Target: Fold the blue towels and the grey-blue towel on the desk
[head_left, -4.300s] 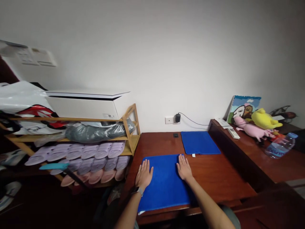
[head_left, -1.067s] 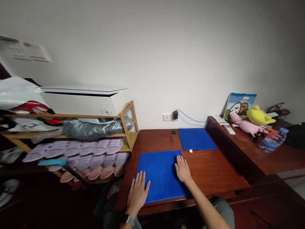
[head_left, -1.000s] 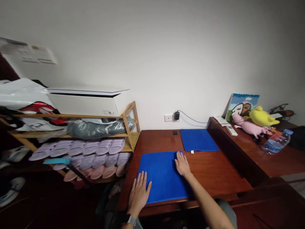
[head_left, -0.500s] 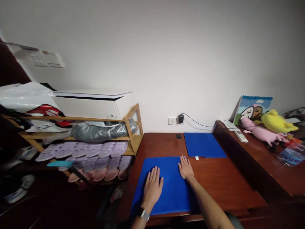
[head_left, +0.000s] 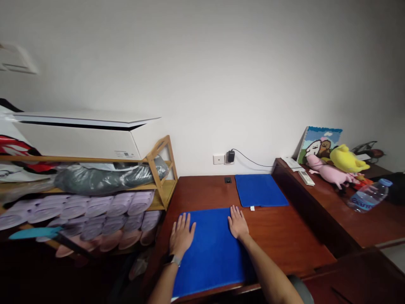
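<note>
A blue towel (head_left: 210, 249) lies spread flat on the brown wooden desk (head_left: 291, 236), near its front edge. My left hand (head_left: 182, 236) rests palm down across the towel's left edge, fingers stretched out; a watch is on that wrist. On the towel's upper right corner my right hand (head_left: 238, 223) lies flat with its fingers slightly spread. Behind and to the right, a second blue cloth (head_left: 261, 190), folded smaller, lies on the desk with a white tag at its front edge. Neither hand touches that cloth.
On the left, a wooden rack (head_left: 161, 177) holds several slippers, a plastic-wrapped bundle and a white box (head_left: 79, 139). A charger (head_left: 231, 156) is plugged into the wall. A raised side surface on the right carries plush toys (head_left: 346, 160), a remote (head_left: 306, 177) and a water bottle (head_left: 370, 196).
My left hand has moved left from the towel's inner area to its left edge. My right hand stays at the upper right corner. The view has turned a little to the right.
</note>
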`<action>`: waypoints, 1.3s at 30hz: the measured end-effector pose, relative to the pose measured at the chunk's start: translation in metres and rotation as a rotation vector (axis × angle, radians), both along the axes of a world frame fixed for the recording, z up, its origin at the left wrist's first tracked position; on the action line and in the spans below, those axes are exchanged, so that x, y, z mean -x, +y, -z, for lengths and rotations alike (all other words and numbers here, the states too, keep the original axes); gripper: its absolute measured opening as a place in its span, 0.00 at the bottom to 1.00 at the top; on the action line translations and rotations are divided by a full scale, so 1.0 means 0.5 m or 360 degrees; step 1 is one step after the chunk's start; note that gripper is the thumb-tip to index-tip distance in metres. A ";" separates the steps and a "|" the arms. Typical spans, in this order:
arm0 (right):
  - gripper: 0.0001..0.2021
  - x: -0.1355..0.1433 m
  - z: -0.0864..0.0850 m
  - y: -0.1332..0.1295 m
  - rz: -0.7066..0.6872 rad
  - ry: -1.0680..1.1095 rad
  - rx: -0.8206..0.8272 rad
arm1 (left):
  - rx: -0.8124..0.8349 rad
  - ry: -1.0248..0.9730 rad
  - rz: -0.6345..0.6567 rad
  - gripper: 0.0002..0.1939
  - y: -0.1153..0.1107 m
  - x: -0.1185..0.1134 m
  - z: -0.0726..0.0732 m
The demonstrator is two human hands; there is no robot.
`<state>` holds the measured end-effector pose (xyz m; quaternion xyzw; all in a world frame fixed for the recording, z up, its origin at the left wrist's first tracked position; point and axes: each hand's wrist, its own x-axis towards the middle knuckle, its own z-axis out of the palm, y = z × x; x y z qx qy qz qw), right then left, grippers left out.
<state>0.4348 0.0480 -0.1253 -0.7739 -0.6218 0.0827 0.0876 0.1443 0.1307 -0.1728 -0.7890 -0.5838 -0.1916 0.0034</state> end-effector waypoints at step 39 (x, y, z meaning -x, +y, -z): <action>0.35 0.025 -0.003 -0.083 -0.0007 0.0074 0.0114 | 0.0031 0.0115 0.0166 0.36 -0.056 0.022 -0.004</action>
